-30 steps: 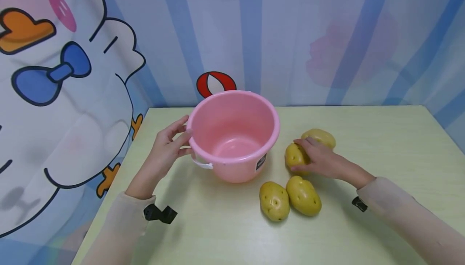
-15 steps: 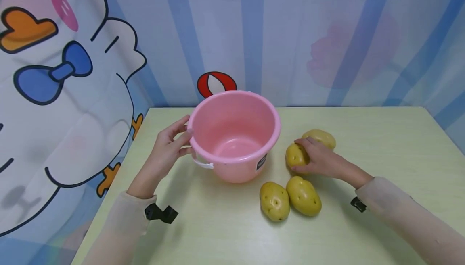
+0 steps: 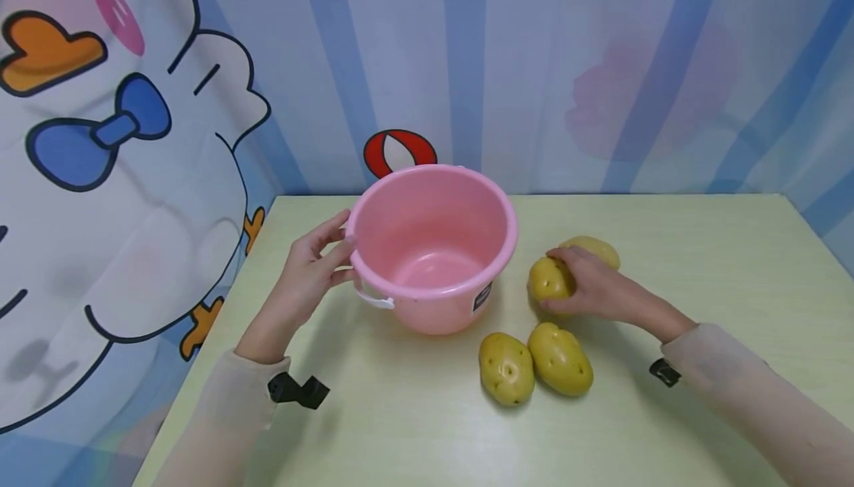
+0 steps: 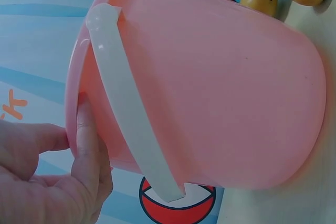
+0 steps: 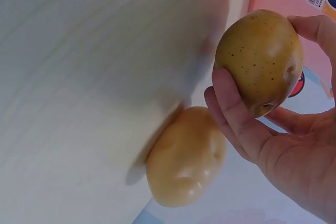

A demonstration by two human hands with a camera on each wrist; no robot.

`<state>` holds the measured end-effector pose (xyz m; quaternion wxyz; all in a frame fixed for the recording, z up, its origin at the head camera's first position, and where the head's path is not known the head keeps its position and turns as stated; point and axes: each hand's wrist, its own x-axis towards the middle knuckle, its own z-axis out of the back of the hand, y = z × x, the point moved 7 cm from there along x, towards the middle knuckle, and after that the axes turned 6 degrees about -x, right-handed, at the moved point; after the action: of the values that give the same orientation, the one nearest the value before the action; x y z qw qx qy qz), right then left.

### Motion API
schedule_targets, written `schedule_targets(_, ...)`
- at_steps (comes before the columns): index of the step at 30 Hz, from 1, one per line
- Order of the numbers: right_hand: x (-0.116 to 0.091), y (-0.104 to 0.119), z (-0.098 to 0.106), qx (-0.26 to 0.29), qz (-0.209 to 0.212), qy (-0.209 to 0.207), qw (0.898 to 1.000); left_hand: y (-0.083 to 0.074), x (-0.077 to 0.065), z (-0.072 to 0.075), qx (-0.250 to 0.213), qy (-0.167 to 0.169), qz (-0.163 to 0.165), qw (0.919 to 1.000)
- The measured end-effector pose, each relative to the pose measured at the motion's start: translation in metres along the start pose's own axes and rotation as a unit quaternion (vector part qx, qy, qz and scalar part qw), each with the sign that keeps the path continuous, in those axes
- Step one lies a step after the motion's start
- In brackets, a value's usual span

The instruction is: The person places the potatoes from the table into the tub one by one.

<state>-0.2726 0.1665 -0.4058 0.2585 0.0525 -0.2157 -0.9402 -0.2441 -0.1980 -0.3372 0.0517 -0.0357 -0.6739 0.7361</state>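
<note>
A pink bucket [image 3: 434, 309] stands upright on the table, its white handle [image 4: 131, 103] hanging down on the left side. My left hand [image 3: 308, 272] pinches the bucket's rim at the left, thumb and fingers on either side of it. Right of the bucket, my right hand [image 3: 594, 287] grips a speckled yellow potato [image 5: 260, 59] between thumb and fingers. Just behind it lies a paler potato [image 3: 597, 250], partly hidden by that hand in the head view. Two more potatoes, one left [image 3: 506, 369] and one right [image 3: 560, 359], lie side by side in front.
The pale table [image 3: 373, 428] ends at a blue striped backdrop [image 3: 520, 72] along its far edge. A large cartoon bird print [image 3: 133, 235] covers the left side. Dark wrist cameras sit at both sleeves. A label [image 3: 482, 298] is on the bucket's front right.
Both hands keep their holds on the bucket rim and the potato. The head view has shifted very slightly; little else differs.
</note>
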Motion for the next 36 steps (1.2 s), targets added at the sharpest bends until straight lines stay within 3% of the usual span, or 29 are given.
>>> schedule_targets(16,-0.006,0.007,0.049,0.025,-0.002,-0.018,1.000,0.000,0.001,-0.002,-0.014,0.002,0.001,0.9999)
schedule_targets(30,0.000,0.033,0.111,0.035,-0.013,-0.028,0.999,0.000,-0.002,-0.001,-0.015,0.001,0.000,0.9999)
schedule_targets(36,0.007,0.052,0.132,0.039,0.009,-0.050,0.998,0.000,-0.002,-0.002,-0.017,-0.001,-0.003,0.9999)
